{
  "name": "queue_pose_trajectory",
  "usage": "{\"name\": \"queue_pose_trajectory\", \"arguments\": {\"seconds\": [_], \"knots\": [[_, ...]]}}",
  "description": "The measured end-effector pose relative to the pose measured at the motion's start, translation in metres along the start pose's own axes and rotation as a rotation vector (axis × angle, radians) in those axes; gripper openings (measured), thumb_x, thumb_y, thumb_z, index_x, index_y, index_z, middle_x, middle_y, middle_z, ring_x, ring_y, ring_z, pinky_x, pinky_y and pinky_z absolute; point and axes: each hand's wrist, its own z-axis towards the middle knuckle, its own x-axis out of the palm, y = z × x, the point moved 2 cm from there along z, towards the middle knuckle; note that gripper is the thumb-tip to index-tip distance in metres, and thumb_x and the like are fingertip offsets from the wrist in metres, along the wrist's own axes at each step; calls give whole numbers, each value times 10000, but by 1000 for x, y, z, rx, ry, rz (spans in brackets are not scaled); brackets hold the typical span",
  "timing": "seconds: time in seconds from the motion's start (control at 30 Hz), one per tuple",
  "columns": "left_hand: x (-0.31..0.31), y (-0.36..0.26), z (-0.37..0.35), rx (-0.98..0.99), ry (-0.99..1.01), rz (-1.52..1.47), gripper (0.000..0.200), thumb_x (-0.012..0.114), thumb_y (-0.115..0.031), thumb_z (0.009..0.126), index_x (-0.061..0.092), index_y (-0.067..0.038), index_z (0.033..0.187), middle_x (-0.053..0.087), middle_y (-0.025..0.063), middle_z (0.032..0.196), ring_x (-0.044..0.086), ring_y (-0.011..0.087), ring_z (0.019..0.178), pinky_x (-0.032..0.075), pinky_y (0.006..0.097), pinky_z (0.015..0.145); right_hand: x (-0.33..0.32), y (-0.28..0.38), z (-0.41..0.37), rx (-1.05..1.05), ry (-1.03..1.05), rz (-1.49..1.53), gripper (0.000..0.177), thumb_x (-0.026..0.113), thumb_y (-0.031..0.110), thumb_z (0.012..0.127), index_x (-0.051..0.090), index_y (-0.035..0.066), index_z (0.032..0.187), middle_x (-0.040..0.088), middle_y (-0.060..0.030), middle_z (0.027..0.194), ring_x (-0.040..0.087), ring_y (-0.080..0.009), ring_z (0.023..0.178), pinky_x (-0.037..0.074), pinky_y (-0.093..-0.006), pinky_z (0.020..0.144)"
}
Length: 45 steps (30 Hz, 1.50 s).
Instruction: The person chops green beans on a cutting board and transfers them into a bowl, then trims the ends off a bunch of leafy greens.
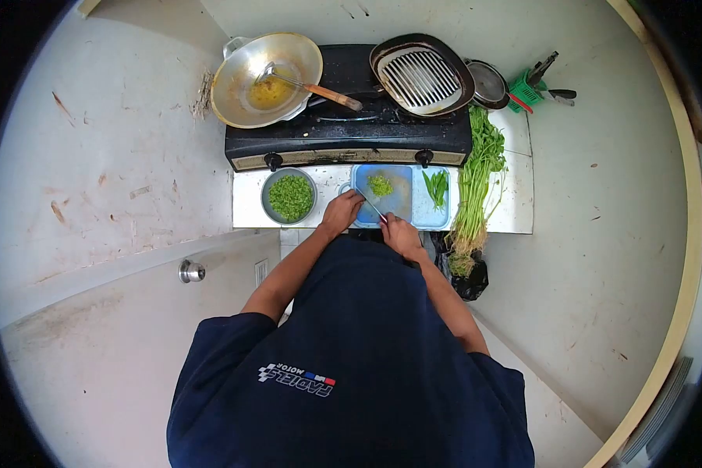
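Note:
A knife (373,206) slants over the blue cutting board (403,219), its handle in my right hand (402,235). My left hand (342,212) is at the board's left edge, its fingers closed together at the blade near the tip; their exact grip is too small to see. Just beyond the blade lies a small heap of chopped greens (380,185). On the board's right section rests a bunch of cut green leaves (436,188). To the left of my left hand stands a grey bowl (267,210) full of chopped greens (291,197).
Behind the board is a black gas stove (343,140). It carries a wok (230,90) with a wooden-handled ladle (331,94) and yellow oil, plus a grill pan (421,76). Long leafy stalks (476,179) lie at right, near a small pan (488,84) and green basket (526,92).

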Motion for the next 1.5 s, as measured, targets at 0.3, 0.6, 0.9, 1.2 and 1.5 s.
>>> {"name": "queue_pose_trajectory", "arguments": {"seconds": [0.3, 0.6, 0.9, 1.2, 1.5], "knots": [[4, 6, 0, -26, 26, 0, 164, 639, -117, 937, 730, -52, 1058, 653, 142, 955, 674, 373, 883, 562, 456, 789, 2, -1, 0, -55, -45, 34, 292, 539, 289, 1028, 581, 15, 1119, 709, -278, 915, 692, -492, 814, 558, -564, 708], [0, 1, 1, -30, 21, 16, 163, 646, -130, 939, 736, -54, 1051, 660, 138, 953, 674, 369, 886, 558, 452, 789, 5, 7, 14, -21, -8, 6, 311, 541, 292, 1025, 579, -7, 1105, 710, -282, 926, 688, -496, 833, 556, -566, 740], [0, 3, 1, -49, 10, -14, 135, 654, -146, 936, 708, -63, 1028, 666, 127, 953, 677, 373, 883, 555, 463, 765, 2, -5, -3, 38, 21, -4, 317, 537, 300, 1025, 577, 5, 1132, 707, -287, 899, 689, -495, 831, 558, -563, 737], [0, 3, 1, -38, 11, 1, 119, 658, -154, 937, 716, -62, 984, 651, 125, 939, 671, 376, 865, 554, 460, 764, -1, 4, 0, -6, 10, 39, 300, 541, 292, 1025, 584, 17, 1135, 709, -283, 907, 695, -486, 835, 557, -569, 731], [3, 6, -2, -31, 23, 31, 129, 638, -147, 950, 718, -69, 1015, 629, 119, 934, 667, 351, 881, 557, 455, 765, 8, 7, 13, -5, 22, -15, 304, 540, 288, 1023, 581, 5, 1126, 716, -261, 979, 695, -483, 853, 562, -564, 741]]}}
